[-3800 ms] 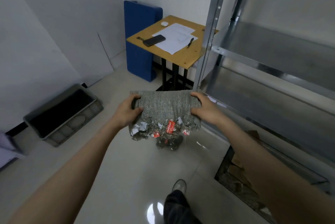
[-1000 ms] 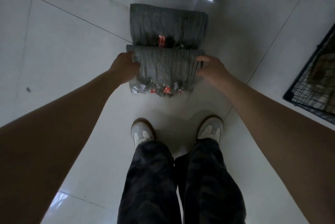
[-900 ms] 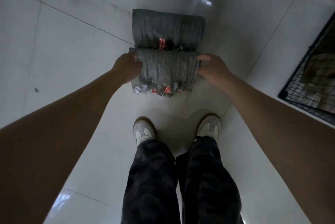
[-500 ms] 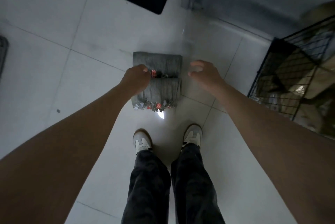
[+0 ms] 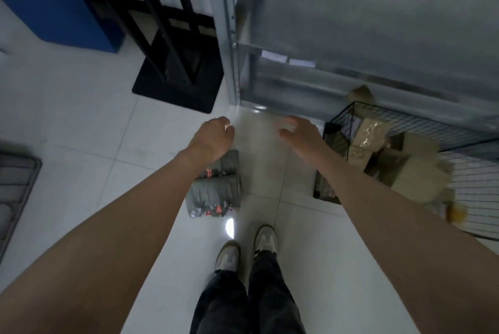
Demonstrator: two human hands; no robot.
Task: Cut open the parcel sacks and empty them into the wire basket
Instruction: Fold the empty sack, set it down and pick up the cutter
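Two folded grey sacks with red-and-white printed edges lie stacked on the white floor tiles, just ahead of my feet. My left hand hovers above them, fingers loosely curled, holding nothing. My right hand is raised beside it, fingers spread and empty. The black wire basket stands on the floor to the right and holds several brown taped parcels.
A metal shelving rack rises straight ahead, its post near my hands. A desk's black base and a blue panel stand at the back left. A grey plastic crate sits at the left edge.
Both hands held a folded sack, lowered it onto the one on the floor and let go. They have since lifted away empty as the view rose.
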